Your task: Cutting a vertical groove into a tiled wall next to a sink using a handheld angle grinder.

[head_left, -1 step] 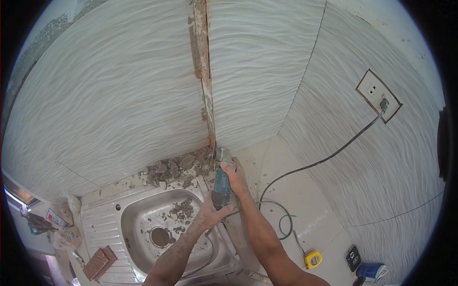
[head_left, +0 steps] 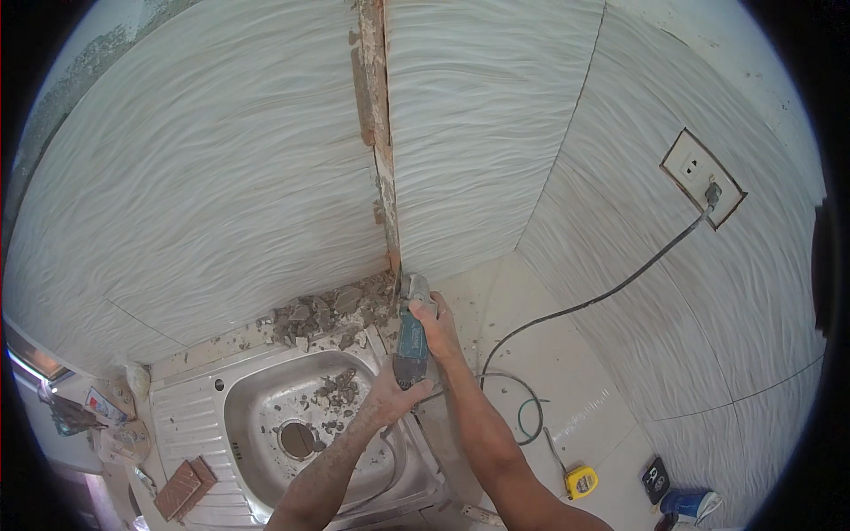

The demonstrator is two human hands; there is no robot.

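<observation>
Count confirms one left hand (head_left: 388,397), one right hand (head_left: 438,329), one grinder (head_left: 412,340) and one tape measure (head_left: 582,482). Also recorded: one sink (head_left: 255,414), one socket plate (head_left: 687,168), one plug (head_left: 713,194), two brown slabs (head_left: 180,492).

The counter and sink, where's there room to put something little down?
Between the cable loop and the right-hand tiled wall, beyond the yellow tape measure, the counter looks mostly bare. The ridged drainboard left of the basin, beyond the brown slabs, looks mostly free. It's crowded left of the power tool: rubble lines the back wall.

The sink (head_left: 252,409) is glossy metal (ribbed drainer (head_left: 188,425)). The grinder (head_left: 412,338) has a plastic body; 2 reddish slabs (head_left: 180,492) look matt.
</observation>
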